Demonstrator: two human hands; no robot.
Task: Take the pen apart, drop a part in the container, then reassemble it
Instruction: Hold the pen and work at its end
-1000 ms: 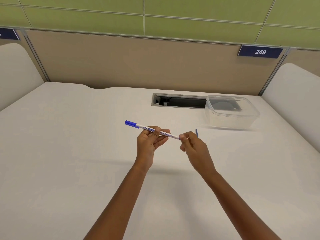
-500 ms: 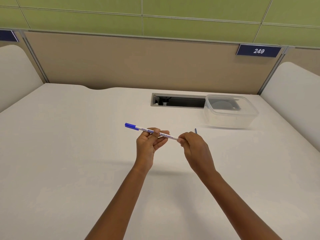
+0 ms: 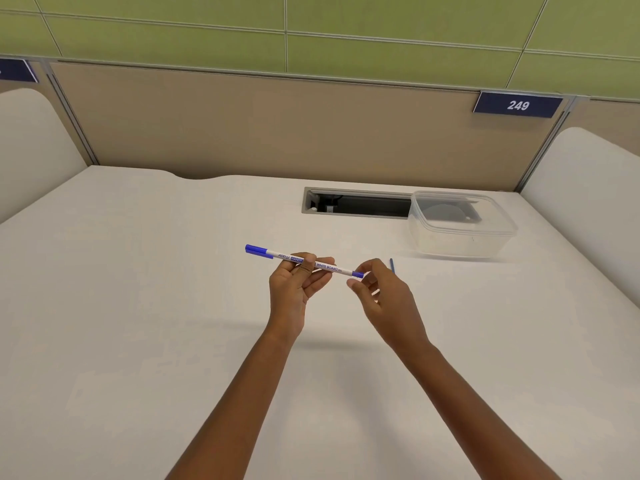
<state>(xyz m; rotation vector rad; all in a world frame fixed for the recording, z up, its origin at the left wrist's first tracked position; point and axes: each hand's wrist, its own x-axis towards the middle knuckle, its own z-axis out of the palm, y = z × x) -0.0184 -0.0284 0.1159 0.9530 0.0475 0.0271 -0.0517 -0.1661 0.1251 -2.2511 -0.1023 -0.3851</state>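
Observation:
A white whiteboard pen (image 3: 325, 266) with a blue cap on its left end is held level above the desk. My left hand (image 3: 294, 285) grips its barrel in the middle. My right hand (image 3: 384, 296) is at the pen's right end, thumb and forefinger loosely pinching the small blue end plug (image 3: 357, 274). A thin blue stick (image 3: 391, 264) shows just beyond my right hand; I cannot tell whether it lies on the desk or sits in the hand. The clear plastic container (image 3: 460, 242) stands open at the back right, apart from both hands.
The white desk (image 3: 138, 306) stretches around both arms. A cable slot (image 3: 356, 206) is cut into the desk at the back, partly under the container. Beige partition panels close off the back, and rounded white dividers stand at both sides.
My right hand's fingers have loosened and slid back a little, so the blue end plug, hidden before, now shows. The left hand and pen have barely moved.

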